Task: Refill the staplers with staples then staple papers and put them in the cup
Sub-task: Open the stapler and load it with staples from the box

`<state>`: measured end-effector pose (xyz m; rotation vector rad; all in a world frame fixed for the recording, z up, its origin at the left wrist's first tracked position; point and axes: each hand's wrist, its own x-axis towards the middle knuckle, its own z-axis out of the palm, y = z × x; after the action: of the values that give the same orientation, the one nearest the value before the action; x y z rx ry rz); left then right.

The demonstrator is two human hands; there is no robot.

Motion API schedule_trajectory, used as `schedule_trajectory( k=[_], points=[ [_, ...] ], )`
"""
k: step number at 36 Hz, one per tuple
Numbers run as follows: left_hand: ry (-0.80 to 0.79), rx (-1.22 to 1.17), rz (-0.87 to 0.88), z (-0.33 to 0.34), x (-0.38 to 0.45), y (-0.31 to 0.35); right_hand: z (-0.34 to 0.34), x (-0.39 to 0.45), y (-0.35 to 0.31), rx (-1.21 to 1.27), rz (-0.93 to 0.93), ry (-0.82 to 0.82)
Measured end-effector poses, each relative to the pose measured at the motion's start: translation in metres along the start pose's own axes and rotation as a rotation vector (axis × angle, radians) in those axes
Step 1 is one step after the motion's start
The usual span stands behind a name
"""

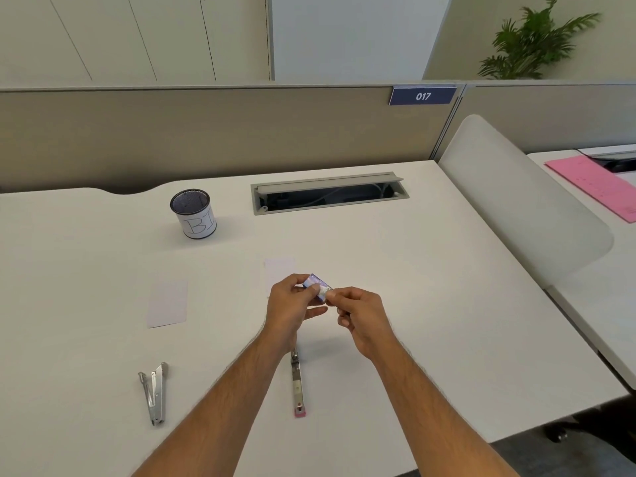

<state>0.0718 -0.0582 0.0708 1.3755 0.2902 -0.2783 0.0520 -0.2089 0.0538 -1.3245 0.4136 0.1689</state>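
Above the middle of the white desk [430, 304], both hands meet on a small blue staple box [317, 283]. My left hand [292, 301] grips the box's left end; my right hand [358, 311] pinches its right end. A silver stapler [155, 392] lies opened in a V at the front left. A second stapler [297, 383] with a pink end lies flat between my forearms, its far end hidden under my left wrist. Two white paper slips lie on the desk, one [167, 302] at the left, one [278, 270] partly behind my left hand. The mesh cup [193, 214] stands at the back left.
An open cable tray [328, 193] is set into the desk's far side. A beige partition runs behind the desk. A white divider panel [523, 201] borders the right edge, with a pink folder [595, 185] on the neighbouring desk beyond.
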Motion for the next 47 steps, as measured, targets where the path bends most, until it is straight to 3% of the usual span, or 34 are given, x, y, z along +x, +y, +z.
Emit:
schedule_trajectory(
  k=[7,14,19,25,41,47],
  points=[
    [0.023,0.085,0.007,0.000,0.011,0.001,0.003,-0.002,-0.005,-0.314,-0.160,0.017],
    [0.032,0.164,0.011,0.014,0.023,-0.002,-0.002,0.010,-0.003,-0.642,-0.295,0.149],
    [0.079,0.305,0.025,0.020,0.029,-0.001,-0.015,0.033,0.000,-0.677,-0.239,0.308],
    [0.103,0.339,0.029,0.022,0.035,-0.004,-0.023,0.067,0.002,-0.849,-0.190,0.354],
    [0.144,0.410,0.046,0.050,0.065,0.003,-0.037,0.109,0.005,-1.003,-0.090,0.315],
    [0.162,0.421,0.037,0.049,0.063,0.002,-0.041,0.101,0.000,-0.973,-0.150,0.357]
  ],
)
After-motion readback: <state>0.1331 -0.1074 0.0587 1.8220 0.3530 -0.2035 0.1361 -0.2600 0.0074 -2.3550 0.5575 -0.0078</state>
